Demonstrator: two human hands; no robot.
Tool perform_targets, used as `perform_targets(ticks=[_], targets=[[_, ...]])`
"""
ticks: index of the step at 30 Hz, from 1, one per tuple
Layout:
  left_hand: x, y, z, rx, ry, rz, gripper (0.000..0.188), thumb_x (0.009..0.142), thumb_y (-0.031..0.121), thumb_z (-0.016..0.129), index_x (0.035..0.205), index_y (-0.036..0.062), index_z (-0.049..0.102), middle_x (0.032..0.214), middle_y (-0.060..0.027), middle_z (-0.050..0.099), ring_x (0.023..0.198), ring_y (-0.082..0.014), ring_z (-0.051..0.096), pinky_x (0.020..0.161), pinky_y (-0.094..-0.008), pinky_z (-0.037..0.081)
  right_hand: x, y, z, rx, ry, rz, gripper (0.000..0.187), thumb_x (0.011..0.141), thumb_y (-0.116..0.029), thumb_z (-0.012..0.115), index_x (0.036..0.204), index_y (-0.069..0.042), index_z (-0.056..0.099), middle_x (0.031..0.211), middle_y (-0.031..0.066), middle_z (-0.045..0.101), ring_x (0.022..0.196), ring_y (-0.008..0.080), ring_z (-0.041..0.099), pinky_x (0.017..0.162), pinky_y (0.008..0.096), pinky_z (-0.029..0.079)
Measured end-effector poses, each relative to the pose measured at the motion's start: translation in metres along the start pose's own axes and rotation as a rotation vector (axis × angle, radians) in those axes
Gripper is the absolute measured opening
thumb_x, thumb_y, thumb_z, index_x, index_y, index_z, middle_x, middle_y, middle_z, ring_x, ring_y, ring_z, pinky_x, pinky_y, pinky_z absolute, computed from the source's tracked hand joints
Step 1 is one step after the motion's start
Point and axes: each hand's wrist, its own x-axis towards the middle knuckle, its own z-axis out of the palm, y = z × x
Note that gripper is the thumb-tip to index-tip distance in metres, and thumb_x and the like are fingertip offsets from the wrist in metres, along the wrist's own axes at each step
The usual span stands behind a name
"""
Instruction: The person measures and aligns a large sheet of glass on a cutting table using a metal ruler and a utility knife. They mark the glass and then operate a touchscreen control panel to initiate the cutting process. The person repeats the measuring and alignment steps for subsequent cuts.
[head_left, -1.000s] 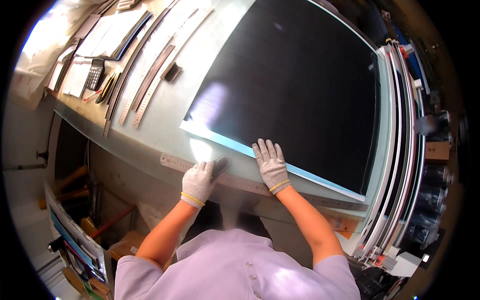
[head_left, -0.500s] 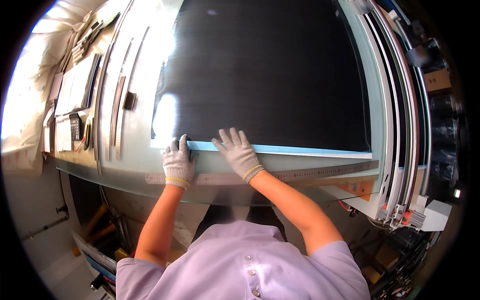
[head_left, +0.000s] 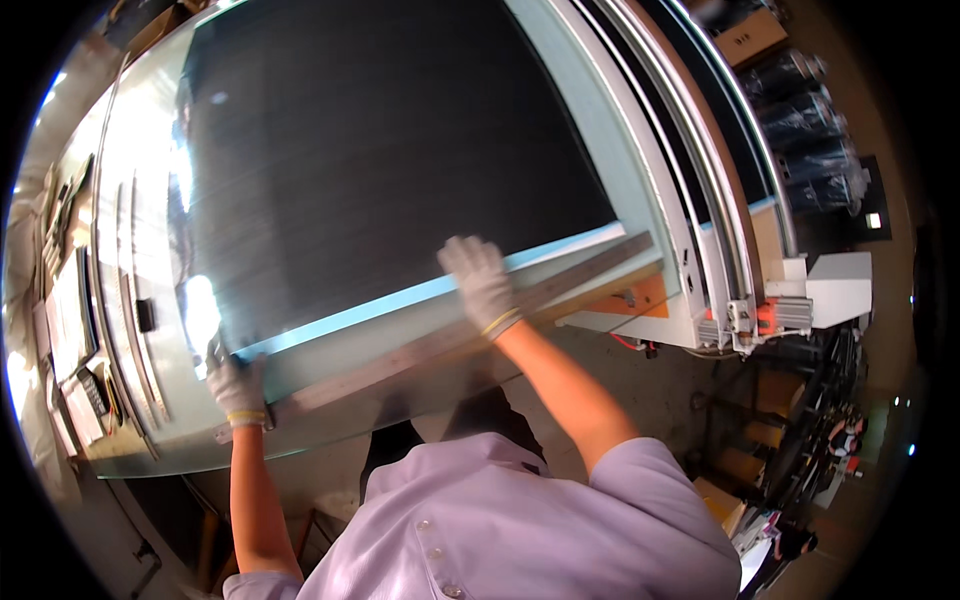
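Observation:
A large black sheet (head_left: 380, 150) lies flat on a glass-topped table, with a light-blue strip (head_left: 370, 312) along its near edge. My left hand (head_left: 236, 388), in a pale knitted glove with a yellow band, rests at the sheet's near left corner, thumb apart from the somewhat blurred fingers. Past the middle of the same edge, my gloved right hand (head_left: 478, 278) lies with its fingers stretched out over the strip and the black surface. Neither hand grips anything. A long steel ruler (head_left: 400, 368) lies between the sheet and the table's front edge, passing close to both hands.
At left lie more metal rulers (head_left: 128, 300), a small black block (head_left: 146, 315), papers (head_left: 70, 320) and a calculator (head_left: 92, 393). A machine with metal rails (head_left: 690, 150) borders the right side. Beyond it are plastic-wrapped rolls (head_left: 810, 120) and a cardboard box (head_left: 750, 38).
The view has turned, so the table appears tilted. My hands have spread apart along the near edge: the left to the corner, the right further right. The sheet seems unmoved on the table.

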Motion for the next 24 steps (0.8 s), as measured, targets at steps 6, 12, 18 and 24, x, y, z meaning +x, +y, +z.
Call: perform_targets(ticks=[6,12,18,24], targets=[[-0.062,0.036,0.043,-0.069,0.011,0.003,0.069,0.097,0.032,0.063,0.157,0.0214,0.032,0.119,-0.0190,0.064,0.104,-0.0385,0.065,0.084,-0.0477,0.054,-0.069,0.166,0.008,0.087,-0.045,0.316,0.056,0.091,-0.010,0.050,0.146,-0.015,0.050,0.155,0.0088,0.044,0.139,0.0337,0.044,0.116,0.0509,0.033],[-0.090,0.329,0.079,0.014,-0.384,0.242,0.063,0.096,0.029,0.060,0.154,0.0261,0.037,0.109,-0.0169,0.062,0.083,-0.0373,0.068,0.068,-0.0498,0.056,-0.076,0.164,0.013,0.191,0.096,0.343,0.051,0.089,-0.011,0.052,0.139,-0.019,0.058,0.150,0.0084,0.050,0.136,0.0326,0.046,0.113,0.0489,0.038],[-0.088,0.409,0.122,0.084,-0.378,0.368,0.059,0.101,0.031,0.055,0.155,0.0204,0.034,0.115,-0.0209,0.059,0.092,-0.0383,0.068,0.071,-0.0472,0.056,-0.075,0.168,-0.005,0.327,-0.014,0.358,0.054,0.092,-0.009,0.052,0.146,-0.016,0.053,0.157,0.0095,0.043,0.144,0.0320,0.040,0.120,0.0464,0.031],[-0.066,0.432,0.123,0.051,-0.380,0.680,0.092,0.075,0.038,0.079,0.151,0.0035,0.039,0.159,-0.0205,0.033,0.148,-0.0402,0.026,0.123,-0.0508,0.020,-0.076,0.172,-0.010,0.348,0.031,0.365,0.049,0.093,-0.013,0.052,0.141,-0.012,0.056,0.153,0.0118,0.048,0.141,0.0329,0.044,0.118,0.0463,0.033]])
